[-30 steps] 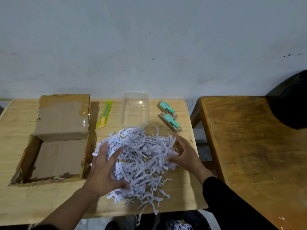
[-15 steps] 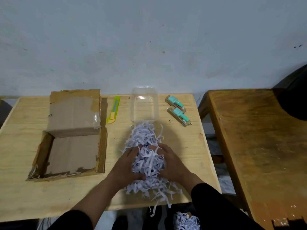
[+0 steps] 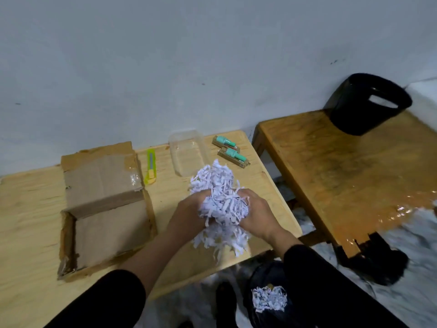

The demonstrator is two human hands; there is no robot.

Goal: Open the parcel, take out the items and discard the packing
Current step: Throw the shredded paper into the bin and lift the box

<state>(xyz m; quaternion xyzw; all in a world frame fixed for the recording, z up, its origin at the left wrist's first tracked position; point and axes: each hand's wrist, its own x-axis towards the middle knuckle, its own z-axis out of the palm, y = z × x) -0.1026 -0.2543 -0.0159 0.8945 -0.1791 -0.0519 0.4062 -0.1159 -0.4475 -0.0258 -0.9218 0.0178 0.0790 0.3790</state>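
A bundle of white shredded paper (image 3: 221, 200) is squeezed between my left hand (image 3: 186, 215) and my right hand (image 3: 254, 213), lifted just above the light wooden table (image 3: 30, 209) near its right front corner. The opened cardboard box (image 3: 104, 204) lies empty to the left, its flap folded back. Behind the paper stand a clear plastic container (image 3: 188, 152) and two green-capped items in brown card packs (image 3: 230, 151). A black bin bag (image 3: 264, 280) on the floor below holds more shredded paper (image 3: 268, 298).
A green and yellow utility knife (image 3: 150, 166) lies between the box and the container. A darker wooden table (image 3: 350, 176) stands to the right with a black basket (image 3: 367, 102) at its far end. A grey wall runs behind.
My hands have gathered the spread-out shredded paper into a tight bundle and lifted it off the table toward its right front corner. The view has tilted down, showing the bag below.
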